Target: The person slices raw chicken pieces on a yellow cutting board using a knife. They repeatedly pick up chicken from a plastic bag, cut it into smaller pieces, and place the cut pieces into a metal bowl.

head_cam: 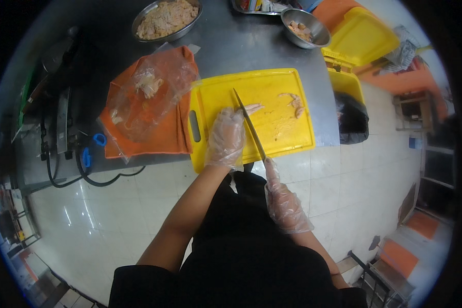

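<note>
A yellow plastic cutting board (pixel 269 82) lies on the metal table. My right hand (pixel 287 200), in a clear plastic glove, grips the handle of a long kitchen knife (pixel 250 121), whose blade slants across the board. Just left of the blade, my gloved left hand (pixel 227 133) presses on the board; its fingertips are at one end of a pale strip of meat (pixel 254 108), and whether they pinch it cannot be told. More thin meat scraps (pixel 297 106) lie at the board's right side.
Left of the board, a clear plastic bag (pixel 138 111) with pale bits rests on an orange cloth (pixel 177 134). Behind stand a large metal bowl of chopped meat (pixel 167 19) and a smaller metal bowl (pixel 306 29). An open yellow bin (pixel 346 82) is beyond the table's right edge.
</note>
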Available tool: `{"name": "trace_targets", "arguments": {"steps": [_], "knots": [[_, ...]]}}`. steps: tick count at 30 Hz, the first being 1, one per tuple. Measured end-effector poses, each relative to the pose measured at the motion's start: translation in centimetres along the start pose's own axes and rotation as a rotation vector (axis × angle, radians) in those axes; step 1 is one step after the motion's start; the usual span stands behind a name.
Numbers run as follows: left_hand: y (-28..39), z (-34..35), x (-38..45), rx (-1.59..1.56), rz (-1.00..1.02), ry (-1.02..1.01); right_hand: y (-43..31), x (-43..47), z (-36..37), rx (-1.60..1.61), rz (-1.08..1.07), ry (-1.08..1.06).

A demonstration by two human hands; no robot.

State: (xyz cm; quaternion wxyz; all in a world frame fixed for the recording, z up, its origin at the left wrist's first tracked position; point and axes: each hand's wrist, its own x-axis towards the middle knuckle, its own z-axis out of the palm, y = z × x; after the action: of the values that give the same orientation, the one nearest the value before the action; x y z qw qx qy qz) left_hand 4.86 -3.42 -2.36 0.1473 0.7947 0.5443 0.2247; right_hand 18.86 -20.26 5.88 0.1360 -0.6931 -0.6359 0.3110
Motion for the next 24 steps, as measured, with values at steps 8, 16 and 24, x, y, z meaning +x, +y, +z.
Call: {"name": "trace_targets", "arguments": {"steps": [8,16,24], "knots": [[0.1,-0.7,0.1,-0.223,0.026,0.047,-0.6,9.5,1.2,0.038,-0.071,0.042],[-1.7,-0.3,-1.8,-0.055,0.009,0.090,-1.1,17.2,-5.7,0.012,-0.106,0.149],[-2.9,-2.0,-2.9,-0.088,-0.132,0.037,0.2,9.8,-0.2,0.164,-0.341,0.122]]}}
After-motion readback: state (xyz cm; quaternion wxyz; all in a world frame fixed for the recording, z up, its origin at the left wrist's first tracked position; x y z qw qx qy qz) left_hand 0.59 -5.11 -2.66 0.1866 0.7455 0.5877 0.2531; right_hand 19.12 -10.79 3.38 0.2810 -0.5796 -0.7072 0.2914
